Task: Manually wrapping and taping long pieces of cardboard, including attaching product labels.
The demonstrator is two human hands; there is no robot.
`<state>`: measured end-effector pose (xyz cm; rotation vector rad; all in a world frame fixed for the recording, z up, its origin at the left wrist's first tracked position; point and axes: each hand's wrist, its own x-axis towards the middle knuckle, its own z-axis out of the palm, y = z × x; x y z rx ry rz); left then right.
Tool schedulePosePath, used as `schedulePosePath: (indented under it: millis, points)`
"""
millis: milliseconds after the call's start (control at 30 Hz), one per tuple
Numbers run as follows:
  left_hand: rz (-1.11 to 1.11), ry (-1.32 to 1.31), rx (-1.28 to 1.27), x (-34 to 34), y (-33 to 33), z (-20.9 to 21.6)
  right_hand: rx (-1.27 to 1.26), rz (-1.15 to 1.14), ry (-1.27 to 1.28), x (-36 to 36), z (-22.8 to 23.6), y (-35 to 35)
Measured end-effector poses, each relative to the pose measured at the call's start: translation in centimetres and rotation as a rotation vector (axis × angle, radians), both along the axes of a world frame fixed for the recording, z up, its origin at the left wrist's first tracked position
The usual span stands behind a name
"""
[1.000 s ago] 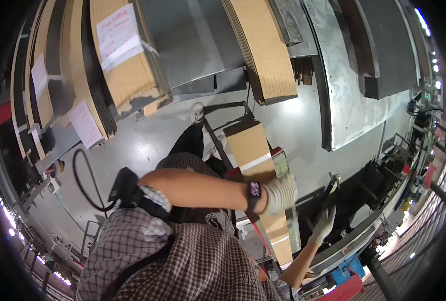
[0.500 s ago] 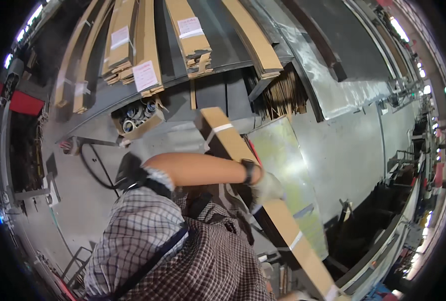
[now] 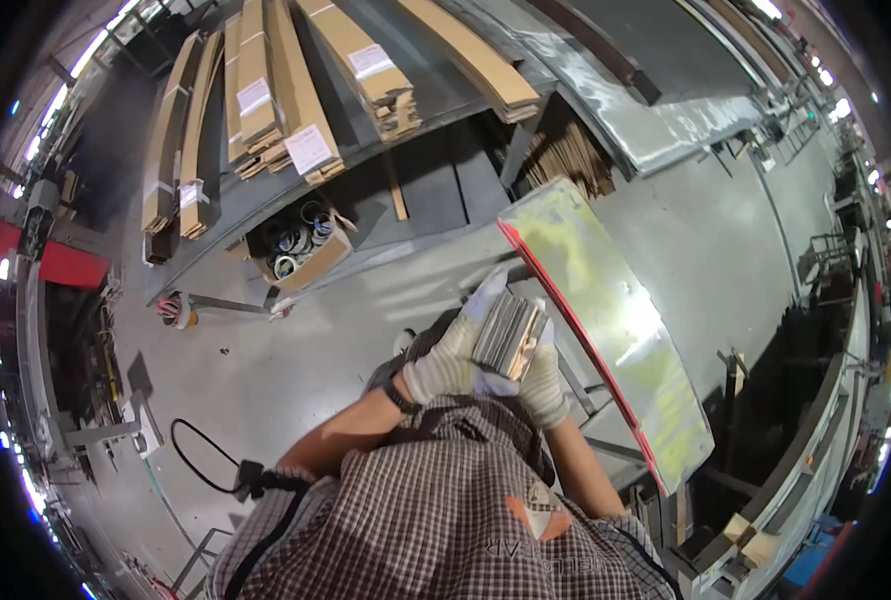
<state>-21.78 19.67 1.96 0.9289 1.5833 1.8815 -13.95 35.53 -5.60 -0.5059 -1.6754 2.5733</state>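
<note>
Both gloved hands close on a short stack of thin grey strips (image 3: 509,335), which sits between them in front of the person's body with its layered end turned up. The left hand (image 3: 449,365) grips it from the left, its fingers reaching along the far side and the thumb near the closer edge. The right hand (image 3: 542,385) is pressed to the stack's right side, where a tan, shiny face shows. How far the stack extends below the hands cannot be told. A dark wristband (image 3: 399,394) circles the left wrist, and a checked garment (image 3: 405,500) covers the torso just behind the hands.

Just right of the hands stands a yellow-green panel (image 3: 615,310) with a red edge (image 3: 585,345) facing them. Beyond the hands, well apart, a dark counter (image 3: 430,70) carries long cardboard strip bundles (image 3: 370,85), several bearing white paper labels (image 3: 308,149). Below it, ahead and to the left of the hands, an open cardboard box (image 3: 317,267) holds rolls (image 3: 293,242). Thin brown strips (image 3: 570,162) stand ahead and to their right, beneath the counter's right end.
</note>
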Motion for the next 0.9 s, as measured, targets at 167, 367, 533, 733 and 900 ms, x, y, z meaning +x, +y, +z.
schedulePosePath:
  millis: [167,367,533,733,900]
  points:
    - [0.136,-0.348,0.018,1.6,-3.7,1.3,0.249,0.022,0.119,-1.0,6.0,-3.5]
    - [0.234,0.174,-0.089,-0.1,-5.8,9.8,0.668,0.011,0.239,-0.5,8.8,-3.9]
    - [0.239,0.194,-0.196,-3.3,-4.8,4.2,0.395,0.084,-0.092,-1.6,2.1,-4.0]
    - [0.022,0.229,-0.021,-0.5,-5.9,-3.3,0.924,0.458,-0.326,-1.6,2.6,-2.8]
    - [0.102,0.312,-0.017,-4.8,-4.6,-4.3,-0.868,-0.246,-0.547,-0.3,-1.9,-3.5]
